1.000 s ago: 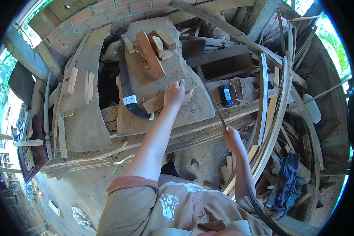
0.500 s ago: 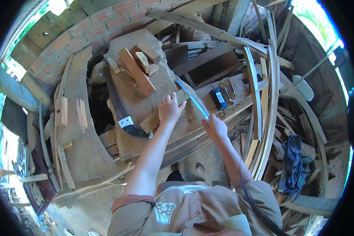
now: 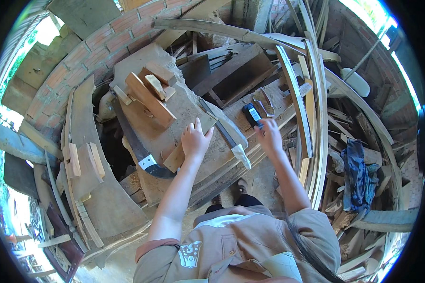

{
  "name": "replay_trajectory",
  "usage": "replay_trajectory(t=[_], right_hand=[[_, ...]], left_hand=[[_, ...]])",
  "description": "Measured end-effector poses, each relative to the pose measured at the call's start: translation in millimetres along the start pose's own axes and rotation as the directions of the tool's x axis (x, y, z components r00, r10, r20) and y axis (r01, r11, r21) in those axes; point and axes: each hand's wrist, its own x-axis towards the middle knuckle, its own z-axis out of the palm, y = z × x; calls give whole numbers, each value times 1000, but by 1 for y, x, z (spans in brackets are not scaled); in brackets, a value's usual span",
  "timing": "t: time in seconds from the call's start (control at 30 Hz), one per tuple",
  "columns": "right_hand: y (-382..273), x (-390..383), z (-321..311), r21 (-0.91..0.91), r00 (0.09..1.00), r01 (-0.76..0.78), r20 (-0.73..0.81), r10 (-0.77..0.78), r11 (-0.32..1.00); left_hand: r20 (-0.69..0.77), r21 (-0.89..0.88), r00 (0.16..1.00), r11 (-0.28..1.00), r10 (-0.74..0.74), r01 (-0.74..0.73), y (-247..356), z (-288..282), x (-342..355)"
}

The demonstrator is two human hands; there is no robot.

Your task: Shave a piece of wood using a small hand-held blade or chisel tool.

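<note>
My left hand [image 3: 195, 141] presses across a short wooden board [image 3: 175, 159], its fingers over the top and its thumb apart to the right. My right hand [image 3: 270, 137] is at the right, its bent fingers at the near end of a black box-shaped thing [image 3: 252, 114] with a pale label. Its fingertips are partly hidden. Between my hands lies a long narrow flat metal tool [image 3: 222, 128], whose near end is a whitish wrapped handle [image 3: 241, 156]. A handsaw [image 3: 131, 130] with a dark curved handle lies left of the board.
The worn workbench [image 3: 127, 70] also bears a wooden hand plane [image 3: 148, 101] beside small wood blocks. A thin curved object [image 3: 264, 102] lies beyond the black thing. Long planks [image 3: 295, 104] stand at the right, near a dark blue plastic bag [image 3: 356, 174]. A brick wall [image 3: 99, 45] rises behind.
My right hand has let go of the metal tool, now lying on the bench, and moved to the black thing. My left hand stays on the board. The view has shifted slightly.
</note>
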Motion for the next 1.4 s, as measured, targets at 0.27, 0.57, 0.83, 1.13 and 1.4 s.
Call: replay_trajectory(t=[0.27, 0.57, 0.83, 1.13, 1.4], right_hand=[[59, 73, 11, -164, 996, 78, 64, -68, 983], [91, 85, 23, -84, 981, 126, 161, -111, 989], [98, 99, 20, -217, 990, 66, 135, -37, 974], [95, 84, -1, 140, 988, -139, -55, 148, 980], [102, 85, -16, 218, 988, -20, -144, 53, 976]], left_hand=[[-88, -116, 995, 993, -41, 31, -2, -2, -4], [-191, -457, 969, 888, -157, 54, -6, -8, -3], [-116, -525, 868, 772, -482, 359, -33, -13, 21], [166, -38, 573, 575, -803, 817, -58, -23, 69], [146, -525, 598, 451, -788, 722, -93, -61, 59]])
